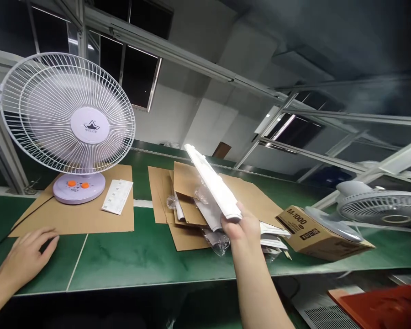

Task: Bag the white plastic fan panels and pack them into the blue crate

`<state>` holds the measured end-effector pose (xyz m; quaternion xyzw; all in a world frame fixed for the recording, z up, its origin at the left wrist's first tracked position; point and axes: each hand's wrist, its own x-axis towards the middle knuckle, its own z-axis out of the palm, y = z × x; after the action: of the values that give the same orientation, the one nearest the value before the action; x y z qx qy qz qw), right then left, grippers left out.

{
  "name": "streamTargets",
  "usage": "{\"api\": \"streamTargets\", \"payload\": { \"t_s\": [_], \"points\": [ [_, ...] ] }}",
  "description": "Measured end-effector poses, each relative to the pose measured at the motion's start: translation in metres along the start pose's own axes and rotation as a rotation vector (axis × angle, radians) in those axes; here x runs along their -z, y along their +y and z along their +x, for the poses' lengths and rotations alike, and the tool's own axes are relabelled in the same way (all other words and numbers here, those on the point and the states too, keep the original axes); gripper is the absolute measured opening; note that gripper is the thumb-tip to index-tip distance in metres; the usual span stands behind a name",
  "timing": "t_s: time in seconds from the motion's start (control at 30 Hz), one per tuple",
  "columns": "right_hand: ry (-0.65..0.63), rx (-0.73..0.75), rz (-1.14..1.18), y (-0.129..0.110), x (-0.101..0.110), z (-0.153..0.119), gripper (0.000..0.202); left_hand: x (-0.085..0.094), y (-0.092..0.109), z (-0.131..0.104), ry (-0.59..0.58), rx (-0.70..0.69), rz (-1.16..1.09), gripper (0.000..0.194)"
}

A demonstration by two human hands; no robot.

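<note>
Where it faces up, the bundle (214, 183) gleams white.

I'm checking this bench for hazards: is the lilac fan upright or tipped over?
Upright: the lilac fan stands on its base, which rests on a cardboard sheet, with the grille above.

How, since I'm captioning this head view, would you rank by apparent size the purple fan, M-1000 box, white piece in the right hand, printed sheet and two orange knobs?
Largest to smallest:
1. Purple fan
2. M-1000 box
3. White piece in the right hand
4. Printed sheet
5. Left orange knob and right orange knob: too alike to rank
</note>
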<state>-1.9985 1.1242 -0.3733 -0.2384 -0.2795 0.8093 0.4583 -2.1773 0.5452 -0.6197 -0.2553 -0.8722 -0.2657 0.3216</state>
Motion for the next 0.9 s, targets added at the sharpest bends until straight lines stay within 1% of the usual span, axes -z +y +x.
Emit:
{"api": "streamTargets", "payload": {
  "t_s": [0.07,0.1,0.17,0.2,0.27,0.37,0.4,0.47,0.5,0.53,0.57,0.63,0.67,0.73,0.77,0.8,0.9],
  "points": [
    [-0.029,-0.029,0.014,0.006,0.008,-0.028,0.047,0.003,0.016,0.007,0.039,-0.075,-0.048,0.020],
    [-0.054,-0.044,0.014,0.009,0.012,-0.041,0.047,0.002,0.029,0.014,0.049,-0.123,-0.086,0.017],
    [-0.100,-0.072,0.001,0.014,0.019,-0.066,0.048,-0.007,0.064,0.034,0.048,-0.226,-0.188,0.013],
    [-0.112,-0.085,-0.009,0.017,0.022,-0.077,0.048,-0.015,0.086,0.047,0.037,-0.256,-0.242,0.014],
    [-0.117,-0.103,-0.024,0.023,0.026,-0.097,0.049,-0.041,0.136,0.074,-0.020,-0.336,-0.364,0.017],
    [-0.110,-0.128,-0.023,0.034,0.033,-0.123,0.052,-0.091,0.213,0.108,-0.136,-0.449,-0.533,0.026],
    [-0.114,-0.135,-0.022,0.038,0.037,-0.131,0.054,-0.108,0.236,0.116,-0.199,-0.475,-0.592,0.036],
    [-0.135,-0.139,-0.028,0.046,0.046,-0.143,0.059,-0.135,0.275,0.124,-0.367,-0.453,-0.679,0.074],
    [-0.147,-0.131,-0.038,0.050,0.052,-0.147,0.062,-0.146,0.289,0.124,-0.441,-0.418,-0.717,0.084],
    [-0.156,-0.118,-0.051,0.054,0.058,-0.151,0.066,-0.154,0.300,0.122,-0.507,-0.371,-0.748,0.082],
    [-0.162,-0.102,-0.066,0.056,0.065,-0.154,0.071,-0.160,0.307,0.119,-0.558,-0.321,-0.770,0.071],
    [-0.171,-0.071,-0.100,0.061,0.078,-0.158,0.079,-0.166,0.309,0.110,-0.599,-0.215,-0.786,0.039],
    [-0.174,-0.058,-0.116,0.063,0.085,-0.159,0.082,-0.166,0.305,0.105,-0.593,-0.155,-0.790,0.027],
    [-0.181,-0.029,-0.142,0.066,0.097,-0.161,0.087,-0.162,0.286,0.100,-0.553,0.011,-0.856,0.013],
    [-0.181,-0.018,-0.156,0.068,0.102,-0.162,0.089,-0.157,0.273,0.099,-0.533,0.126,-0.929,0.011],
    [-0.179,-0.006,-0.169,0.070,0.107,-0.163,0.091,-0.152,0.259,0.099,-0.518,0.260,-1.024,0.014],
    [-0.172,0.003,-0.215,0.078,0.121,-0.164,0.096,-0.127,0.218,0.103,-0.462,0.704,-1.353,0.022]
  ]
}}
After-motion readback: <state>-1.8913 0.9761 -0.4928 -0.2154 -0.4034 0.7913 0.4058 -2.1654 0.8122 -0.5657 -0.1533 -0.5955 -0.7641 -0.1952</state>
